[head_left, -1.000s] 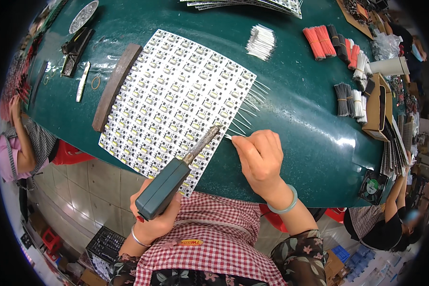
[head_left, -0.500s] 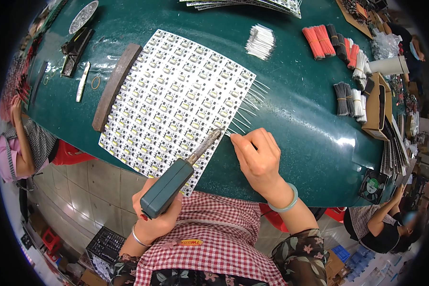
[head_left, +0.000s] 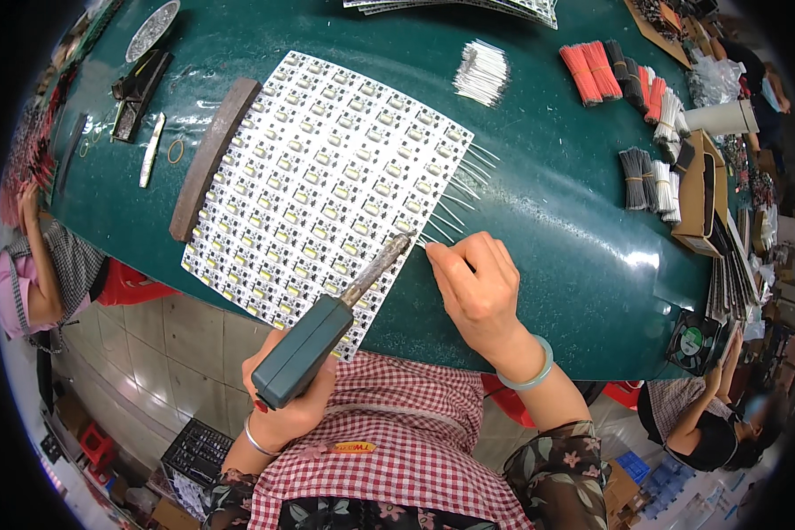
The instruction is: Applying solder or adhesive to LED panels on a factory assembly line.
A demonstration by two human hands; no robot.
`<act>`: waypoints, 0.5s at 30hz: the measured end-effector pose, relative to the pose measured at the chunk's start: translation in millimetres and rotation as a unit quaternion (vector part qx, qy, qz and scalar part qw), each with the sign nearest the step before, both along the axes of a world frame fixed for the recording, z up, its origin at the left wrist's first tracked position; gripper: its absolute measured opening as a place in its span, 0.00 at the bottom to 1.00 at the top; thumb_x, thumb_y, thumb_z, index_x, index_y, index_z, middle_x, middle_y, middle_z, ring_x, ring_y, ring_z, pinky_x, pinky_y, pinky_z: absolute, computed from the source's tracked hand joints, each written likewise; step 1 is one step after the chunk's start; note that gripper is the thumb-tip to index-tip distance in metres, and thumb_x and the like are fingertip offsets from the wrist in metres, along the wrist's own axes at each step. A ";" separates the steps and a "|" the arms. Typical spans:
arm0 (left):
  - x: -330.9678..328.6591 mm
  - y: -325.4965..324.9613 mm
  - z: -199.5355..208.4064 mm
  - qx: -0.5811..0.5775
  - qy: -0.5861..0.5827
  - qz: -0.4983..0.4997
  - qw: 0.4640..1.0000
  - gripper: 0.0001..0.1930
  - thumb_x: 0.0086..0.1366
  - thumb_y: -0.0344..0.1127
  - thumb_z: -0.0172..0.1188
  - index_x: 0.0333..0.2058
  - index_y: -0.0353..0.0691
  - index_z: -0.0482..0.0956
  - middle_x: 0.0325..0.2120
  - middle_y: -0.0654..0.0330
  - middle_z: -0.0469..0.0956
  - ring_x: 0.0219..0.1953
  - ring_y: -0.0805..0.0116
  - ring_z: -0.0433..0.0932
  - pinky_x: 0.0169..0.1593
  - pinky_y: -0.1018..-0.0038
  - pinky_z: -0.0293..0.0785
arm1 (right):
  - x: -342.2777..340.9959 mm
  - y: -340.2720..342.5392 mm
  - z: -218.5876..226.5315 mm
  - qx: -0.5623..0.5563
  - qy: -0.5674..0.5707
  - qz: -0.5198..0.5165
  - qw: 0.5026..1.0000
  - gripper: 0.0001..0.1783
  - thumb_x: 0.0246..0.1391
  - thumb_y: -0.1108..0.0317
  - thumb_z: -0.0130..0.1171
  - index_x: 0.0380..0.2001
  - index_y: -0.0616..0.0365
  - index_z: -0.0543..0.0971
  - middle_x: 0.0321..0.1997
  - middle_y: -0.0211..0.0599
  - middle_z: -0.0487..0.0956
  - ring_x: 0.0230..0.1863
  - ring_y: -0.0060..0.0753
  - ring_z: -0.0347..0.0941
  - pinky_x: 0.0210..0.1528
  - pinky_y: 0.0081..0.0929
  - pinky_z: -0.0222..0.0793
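Note:
A white circuit board panel (head_left: 314, 190) with rows of small components lies on the green table. My left hand (head_left: 296, 408) is closed around a dark green soldering gun (head_left: 302, 352). The gun's metal tip rests at the panel's right edge. Beside that tip, my right hand (head_left: 479, 287) pinches a thin white wire (head_left: 424, 241) between thumb and forefinger, its end at the same edge. Farther up this edge, several white wires (head_left: 475, 170) stick out to the right. Whether the tip touches the wire end is too small to tell.
A dark bar (head_left: 214, 161) lies along the panel's left side. Loose white wires (head_left: 481, 72) are heaped beyond it. Red wire bundles (head_left: 590, 72), a cardboard box (head_left: 702, 194) and a small fan (head_left: 691, 343) stand right. A white-handled blade (head_left: 152, 150) lies left. Co-workers sit at both sides.
The soldering gun's body has tilted slightly to the left, its tip staying near the same edge. My right hand keeps its pinch on the wire, almost unmoved.

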State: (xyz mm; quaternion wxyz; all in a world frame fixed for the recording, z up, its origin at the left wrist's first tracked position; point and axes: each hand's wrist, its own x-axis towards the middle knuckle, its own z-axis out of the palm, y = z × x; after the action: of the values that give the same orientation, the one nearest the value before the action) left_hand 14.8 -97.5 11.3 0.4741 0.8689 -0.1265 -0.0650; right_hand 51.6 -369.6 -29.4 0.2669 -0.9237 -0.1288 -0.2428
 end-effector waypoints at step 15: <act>-8.2 5.4 -2.2 -0.038 0.023 0.043 0.998 0.13 0.55 0.24 0.71 0.40 0.30 0.86 0.32 0.51 0.83 0.26 0.64 0.82 0.31 0.73 0.77 | -12.5 -5.6 13.6 0.002 -0.001 -0.022 1.000 0.13 0.45 0.80 0.69 0.37 0.60 0.84 0.25 0.31 0.70 0.28 0.32 0.70 0.40 0.37 0.72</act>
State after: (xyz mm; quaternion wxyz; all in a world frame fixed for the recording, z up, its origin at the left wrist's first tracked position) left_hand 6.7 -92.0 9.1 0.5120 0.8532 -0.0801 -0.0595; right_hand 39.1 -375.1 -15.8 0.2633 -0.9255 -0.1085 -0.2497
